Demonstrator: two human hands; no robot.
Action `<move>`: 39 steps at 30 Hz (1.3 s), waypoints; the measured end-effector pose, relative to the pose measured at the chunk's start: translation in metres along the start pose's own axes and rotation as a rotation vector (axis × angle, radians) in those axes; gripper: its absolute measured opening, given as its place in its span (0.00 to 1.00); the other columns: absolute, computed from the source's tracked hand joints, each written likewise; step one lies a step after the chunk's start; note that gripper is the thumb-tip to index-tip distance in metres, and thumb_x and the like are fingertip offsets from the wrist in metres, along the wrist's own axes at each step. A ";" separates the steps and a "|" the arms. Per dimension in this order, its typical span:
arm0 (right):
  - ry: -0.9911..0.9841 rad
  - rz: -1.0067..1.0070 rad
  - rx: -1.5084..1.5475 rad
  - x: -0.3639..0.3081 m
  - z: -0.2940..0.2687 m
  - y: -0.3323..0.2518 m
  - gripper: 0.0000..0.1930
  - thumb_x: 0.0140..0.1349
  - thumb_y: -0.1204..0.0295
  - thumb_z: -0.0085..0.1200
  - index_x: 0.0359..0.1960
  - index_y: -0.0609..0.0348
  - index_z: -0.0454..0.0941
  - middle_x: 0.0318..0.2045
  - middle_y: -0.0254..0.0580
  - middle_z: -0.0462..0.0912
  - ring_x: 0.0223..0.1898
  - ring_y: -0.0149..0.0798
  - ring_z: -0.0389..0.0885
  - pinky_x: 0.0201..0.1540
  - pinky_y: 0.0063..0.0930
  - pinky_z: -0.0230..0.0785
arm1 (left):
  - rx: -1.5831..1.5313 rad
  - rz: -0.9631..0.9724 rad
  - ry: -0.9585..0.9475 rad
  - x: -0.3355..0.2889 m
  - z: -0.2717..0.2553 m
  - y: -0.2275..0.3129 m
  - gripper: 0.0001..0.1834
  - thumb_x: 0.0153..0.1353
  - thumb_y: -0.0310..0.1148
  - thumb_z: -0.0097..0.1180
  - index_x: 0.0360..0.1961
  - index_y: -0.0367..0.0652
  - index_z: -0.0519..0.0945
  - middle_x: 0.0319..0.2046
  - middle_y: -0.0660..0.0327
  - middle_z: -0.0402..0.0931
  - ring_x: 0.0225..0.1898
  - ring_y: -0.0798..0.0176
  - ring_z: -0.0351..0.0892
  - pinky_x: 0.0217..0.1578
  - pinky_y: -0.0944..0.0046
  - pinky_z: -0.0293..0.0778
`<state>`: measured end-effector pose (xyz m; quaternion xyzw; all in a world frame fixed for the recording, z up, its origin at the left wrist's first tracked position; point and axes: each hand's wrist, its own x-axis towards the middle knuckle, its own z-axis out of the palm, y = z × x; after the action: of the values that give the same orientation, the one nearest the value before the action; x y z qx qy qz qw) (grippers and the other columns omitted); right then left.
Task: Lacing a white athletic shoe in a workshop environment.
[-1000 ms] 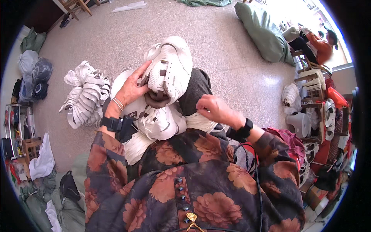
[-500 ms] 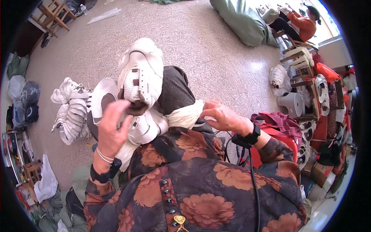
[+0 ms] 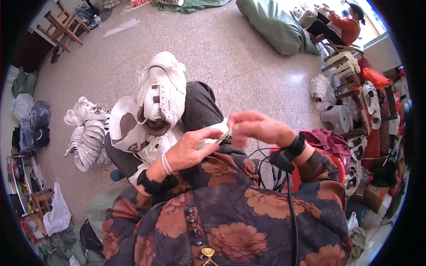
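1. White shoe part (image 3: 212,134), on the lap, pinched between both hands.
2. Left hand (image 3: 188,148): fingers closed on its near end.
3. Right hand (image 3: 256,127): fingertips pinching its far end.
4. White shoe uppers (image 3: 160,91) stacked on the left knee.

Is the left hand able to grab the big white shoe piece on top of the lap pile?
Probably yes. The left hand lies just below the white shoe upper, with nothing between them, though it already touches a small white piece.

Scene bright, daylight from upper right – window area there overexposed, washed white. Speckled floor (image 3: 248,57) evenly lit, shadows soft and short. Strong fisheye bending toward rim, black corners around circle. Right hand (image 3: 259,128) slightly motion-blurred – fingertips smeared. Centre sharp, edges softer.
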<state>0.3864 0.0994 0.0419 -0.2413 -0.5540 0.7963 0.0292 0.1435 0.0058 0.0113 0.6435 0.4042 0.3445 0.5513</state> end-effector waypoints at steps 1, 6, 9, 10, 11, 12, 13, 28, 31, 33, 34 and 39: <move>0.062 -0.033 0.133 -0.002 0.000 -0.015 0.07 0.73 0.69 0.50 0.42 0.60 0.74 0.26 0.28 0.73 0.30 0.26 0.72 0.39 0.25 0.69 | -0.130 -0.038 -0.080 0.002 0.003 -0.006 0.13 0.71 0.30 0.53 0.52 0.35 0.79 0.42 0.61 0.83 0.46 0.67 0.80 0.51 0.66 0.74; 0.148 -0.175 0.269 -0.016 -0.013 -0.048 0.07 0.73 0.69 0.51 0.39 0.59 0.72 0.20 0.24 0.63 0.23 0.23 0.64 0.28 0.22 0.62 | -0.293 -0.237 -0.076 -0.013 -0.013 -0.005 0.10 0.72 0.29 0.51 0.48 0.35 0.80 0.36 0.62 0.82 0.40 0.72 0.79 0.45 0.70 0.73; 0.216 -0.171 -0.129 -0.014 -0.014 -0.049 0.10 0.73 0.67 0.53 0.39 0.61 0.76 0.22 0.25 0.71 0.23 0.20 0.67 0.25 0.17 0.59 | -0.207 -0.197 0.144 -0.026 -0.030 0.025 0.10 0.73 0.30 0.49 0.40 0.38 0.81 0.26 0.65 0.79 0.26 0.76 0.73 0.29 0.73 0.69; 0.226 -0.171 -0.127 -0.017 -0.013 -0.044 0.10 0.73 0.67 0.53 0.39 0.61 0.76 0.22 0.25 0.71 0.23 0.20 0.67 0.25 0.17 0.59 | -0.137 -0.128 0.219 -0.027 -0.047 0.047 0.11 0.75 0.33 0.49 0.39 0.41 0.81 0.25 0.65 0.78 0.25 0.74 0.73 0.28 0.72 0.70; 0.190 -0.146 -0.120 -0.017 -0.010 -0.040 0.10 0.73 0.66 0.53 0.41 0.62 0.78 0.22 0.25 0.72 0.23 0.20 0.67 0.25 0.17 0.60 | -0.170 -0.012 0.409 -0.030 -0.057 0.061 0.12 0.76 0.35 0.48 0.41 0.41 0.80 0.24 0.65 0.76 0.23 0.73 0.72 0.26 0.73 0.68; 0.168 -0.117 -0.118 -0.018 -0.009 -0.035 0.11 0.73 0.66 0.53 0.44 0.63 0.79 0.22 0.25 0.72 0.23 0.20 0.68 0.25 0.17 0.61 | -0.363 0.177 0.452 -0.023 -0.070 0.081 0.12 0.76 0.36 0.47 0.41 0.41 0.79 0.22 0.65 0.73 0.20 0.72 0.68 0.23 0.72 0.66; 0.096 -0.137 -0.154 -0.019 -0.013 -0.032 0.13 0.73 0.65 0.53 0.48 0.61 0.82 0.23 0.21 0.69 0.23 0.18 0.65 0.25 0.16 0.60 | -0.400 0.244 0.521 -0.021 -0.078 0.101 0.12 0.77 0.35 0.45 0.41 0.40 0.78 0.20 0.68 0.66 0.19 0.74 0.61 0.20 0.72 0.60; 0.323 -1.001 0.591 -0.069 -0.018 -0.086 0.16 0.75 0.64 0.45 0.27 0.53 0.66 0.34 0.38 0.70 0.44 0.39 0.72 0.70 0.45 0.60 | 0.900 0.125 0.624 -0.052 -0.156 0.203 0.07 0.68 0.25 0.54 0.41 0.43 0.84 0.19 0.66 0.71 0.14 0.73 0.61 0.18 0.67 0.58; 0.026 -1.004 0.839 -0.055 -0.052 -0.071 0.15 0.76 0.63 0.46 0.30 0.55 0.70 0.29 0.29 0.69 0.35 0.32 0.72 0.58 0.41 0.70 | 0.911 -0.138 0.223 -0.074 -0.141 0.139 0.06 0.65 0.25 0.52 0.35 0.39 0.81 0.24 0.55 0.76 0.25 0.65 0.74 0.27 0.63 0.69; 0.444 -0.861 0.505 -0.027 -0.053 -0.038 0.14 0.75 0.60 0.48 0.34 0.54 0.73 0.24 0.33 0.72 0.28 0.32 0.75 0.45 0.37 0.76 | 0.912 -0.331 0.076 -0.085 -0.122 0.092 0.07 0.60 0.29 0.53 0.34 0.40 0.82 0.28 0.45 0.79 0.34 0.42 0.82 0.35 0.50 0.76; 0.520 -0.700 0.425 -0.010 -0.050 -0.025 0.13 0.75 0.60 0.49 0.36 0.54 0.74 0.23 0.35 0.75 0.27 0.33 0.78 0.40 0.37 0.77 | 0.969 -0.389 -0.017 -0.093 -0.115 0.073 0.07 0.59 0.31 0.54 0.33 0.40 0.82 0.28 0.45 0.79 0.35 0.42 0.82 0.37 0.48 0.76; 0.459 -0.380 0.421 0.053 -0.035 0.000 0.06 0.72 0.71 0.54 0.44 0.60 0.77 0.31 0.37 0.82 0.33 0.33 0.84 0.44 0.31 0.81 | 0.851 -0.243 0.116 -0.051 -0.101 0.041 0.11 0.61 0.37 0.58 0.34 0.39 0.82 0.29 0.47 0.81 0.37 0.40 0.82 0.41 0.47 0.76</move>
<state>0.3541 0.1460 0.0136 -0.2952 -0.3919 0.7983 0.3493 0.0369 0.0008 0.0675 0.7405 0.6128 0.1160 0.2502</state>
